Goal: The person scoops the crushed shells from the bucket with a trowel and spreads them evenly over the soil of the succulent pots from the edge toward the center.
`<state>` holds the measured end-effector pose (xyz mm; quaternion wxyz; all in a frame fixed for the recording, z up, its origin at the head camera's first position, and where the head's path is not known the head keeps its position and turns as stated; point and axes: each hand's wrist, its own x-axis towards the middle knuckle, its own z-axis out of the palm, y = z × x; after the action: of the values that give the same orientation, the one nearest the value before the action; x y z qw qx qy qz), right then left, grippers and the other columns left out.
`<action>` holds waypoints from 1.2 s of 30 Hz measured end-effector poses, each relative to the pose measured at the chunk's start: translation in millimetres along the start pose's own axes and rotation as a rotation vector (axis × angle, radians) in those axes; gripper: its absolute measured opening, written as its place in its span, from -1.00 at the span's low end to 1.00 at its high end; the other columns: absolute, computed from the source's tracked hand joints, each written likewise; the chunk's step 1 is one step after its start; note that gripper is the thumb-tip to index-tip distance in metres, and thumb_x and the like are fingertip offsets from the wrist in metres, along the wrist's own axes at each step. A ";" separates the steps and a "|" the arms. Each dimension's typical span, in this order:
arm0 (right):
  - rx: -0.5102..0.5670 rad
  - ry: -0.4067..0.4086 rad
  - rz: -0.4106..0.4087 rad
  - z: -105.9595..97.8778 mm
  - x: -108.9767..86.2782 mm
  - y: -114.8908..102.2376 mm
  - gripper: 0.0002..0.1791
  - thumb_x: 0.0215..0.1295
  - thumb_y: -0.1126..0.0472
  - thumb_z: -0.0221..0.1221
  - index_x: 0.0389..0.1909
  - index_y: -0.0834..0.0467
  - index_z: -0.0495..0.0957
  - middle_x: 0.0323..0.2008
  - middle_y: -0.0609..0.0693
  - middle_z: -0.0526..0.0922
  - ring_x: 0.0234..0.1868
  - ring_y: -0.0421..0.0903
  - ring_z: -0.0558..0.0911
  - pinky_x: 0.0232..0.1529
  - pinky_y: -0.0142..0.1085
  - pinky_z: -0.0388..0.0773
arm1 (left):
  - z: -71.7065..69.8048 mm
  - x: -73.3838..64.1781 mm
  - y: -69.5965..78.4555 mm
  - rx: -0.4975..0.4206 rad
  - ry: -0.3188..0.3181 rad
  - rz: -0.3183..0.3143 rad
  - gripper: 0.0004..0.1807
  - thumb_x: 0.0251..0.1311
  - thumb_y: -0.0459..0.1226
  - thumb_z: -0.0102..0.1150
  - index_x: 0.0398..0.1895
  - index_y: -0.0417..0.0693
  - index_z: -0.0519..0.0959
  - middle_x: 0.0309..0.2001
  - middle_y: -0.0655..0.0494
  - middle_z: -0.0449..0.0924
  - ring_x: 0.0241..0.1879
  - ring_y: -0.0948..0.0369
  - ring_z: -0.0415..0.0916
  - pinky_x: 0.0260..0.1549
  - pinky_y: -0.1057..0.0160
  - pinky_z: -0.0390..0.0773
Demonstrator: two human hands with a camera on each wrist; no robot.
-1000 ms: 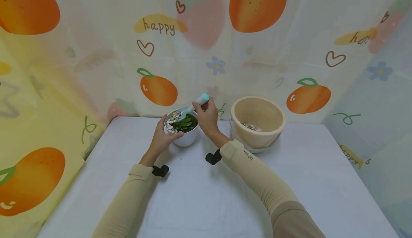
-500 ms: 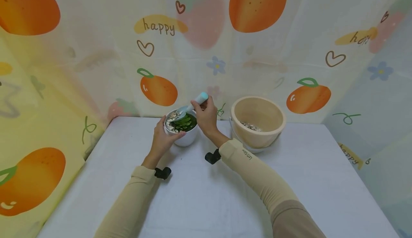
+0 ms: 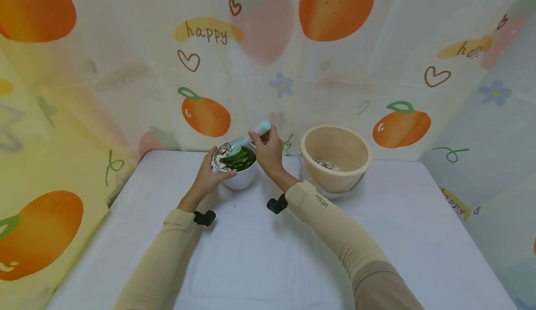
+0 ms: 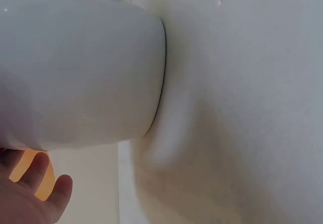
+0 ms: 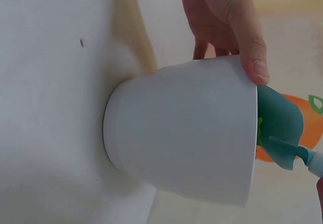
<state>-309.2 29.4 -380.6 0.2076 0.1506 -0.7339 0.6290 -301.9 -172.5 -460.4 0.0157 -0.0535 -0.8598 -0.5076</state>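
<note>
A white flowerpot stands upright on the table, holding a green plant and pale pebbles along its left side. My left hand holds the pot from the left, its thumb at the rim in the right wrist view. Fingers of that hand show beside the pot wall in the left wrist view. Between the fingers of my right hand is the handle of a light blue toy-like trowel. Its teal-looking blade is tilted over the pot's opening; the plant partly hides behind the pot wall there.
Right of the pot stands a cream bucket with some pebbles at its bottom and a handle hanging down. A white cloth covers the table. A fruit-printed curtain rises behind the table's back edge.
My left hand and wrist have shifted slightly left, and the pot has moved a touch left with it. The trowel and right hand have barely moved.
</note>
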 end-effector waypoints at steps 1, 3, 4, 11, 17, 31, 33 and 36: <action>-0.001 -0.002 0.001 0.2 0.3 0.0 -0.72 0.38 0.18 0.17 -0.09 0.30 0.41 -0.21 0.24 0.68 -0.17 0.11 0.70 -0.13 -0.19 0.68 | 0.1 0.5 -0.2 -0.015 -0.003 -0.002 0.22 0.01 0.01 0.43 0.57 -0.01 -0.20 0.55 -0.15 -0.15 0.53 -0.11 -0.13 0.42 -0.25 0.02; 0.004 -0.004 0.005 0.5 0.1 -1.6 -0.72 0.38 0.20 0.17 -0.09 0.33 0.41 -0.21 0.27 0.67 -0.16 0.14 0.70 -0.11 -0.15 0.68 | 1.0 0.5 -0.5 -0.037 0.001 -0.003 0.22 0.01 0.00 0.44 0.57 -0.01 -0.20 0.55 -0.13 -0.15 0.53 -0.10 -0.14 0.43 -0.25 0.01; 0.004 -0.004 0.008 0.3 -0.2 -3.4 -0.73 0.38 0.21 0.16 -0.08 0.34 0.41 -0.20 0.29 0.67 -0.16 0.16 0.69 -0.11 -0.12 0.68 | 1.7 0.2 -0.5 -0.044 0.006 -0.002 0.22 0.00 0.00 0.45 0.57 -0.01 -0.19 0.55 -0.12 -0.15 0.53 -0.10 -0.14 0.43 -0.25 0.01; 0.007 -0.016 -0.003 -7.6 -8.6 -35.1 -0.77 0.38 0.33 0.12 -0.11 0.43 0.40 -0.21 0.37 0.64 -0.14 0.29 0.66 -0.10 -0.11 0.68 | 5.7 -1.4 -2.9 -0.068 0.019 0.007 0.20 0.00 -0.01 0.45 0.57 0.01 -0.15 0.55 -0.08 -0.10 0.53 -0.06 -0.12 0.43 -0.25 0.00; 0.032 -0.008 -0.002 -10.1 -9.9 -41.1 -0.75 0.38 0.34 0.12 -0.07 0.45 0.39 -0.18 0.38 0.64 -0.11 0.30 0.65 -0.07 -0.09 0.67 | 5.4 -1.7 -2.8 -0.057 0.026 0.022 0.21 0.00 -0.01 0.45 0.57 -0.02 -0.17 0.55 -0.10 -0.11 0.53 -0.07 -0.11 0.43 -0.25 -0.01; -0.009 0.037 0.027 4.6 -4.3 -11.7 -0.70 0.37 0.23 0.18 -0.05 0.37 0.41 -0.19 0.30 0.67 -0.15 0.15 0.70 -0.09 -0.09 0.67 | 12.3 -9.7 3.5 0.040 0.133 -0.002 0.22 -0.06 0.06 0.47 0.55 -0.10 -0.10 0.51 -0.16 -0.01 0.49 -0.07 -0.02 0.43 -0.18 0.08; -0.012 0.034 0.027 3.2 -6.9 -20.8 -0.71 0.37 0.26 0.16 -0.05 0.40 0.40 -0.20 0.32 0.66 -0.14 0.19 0.69 -0.09 -0.05 0.66 | 10.0 -10.0 4.9 0.052 0.114 -0.006 0.24 -0.06 0.08 0.46 0.55 -0.10 -0.12 0.51 -0.17 -0.02 0.48 -0.08 -0.02 0.42 -0.19 0.09; -0.020 0.034 0.022 0.6 -11.3 -36.0 -0.74 0.37 0.31 0.15 -0.07 0.41 0.40 -0.21 0.33 0.65 -0.15 0.22 0.68 -0.11 -0.10 0.67 | 4.8 -8.7 5.0 0.055 0.079 -0.001 0.24 -0.04 0.08 0.45 0.55 -0.12 -0.14 0.51 -0.18 -0.03 0.48 -0.09 -0.01 0.42 -0.20 0.08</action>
<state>-282.1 22.5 -355.2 0.2144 0.1298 -0.7382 0.6262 -292.6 -166.5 -459.1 0.0511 -0.0326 -0.8722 -0.4853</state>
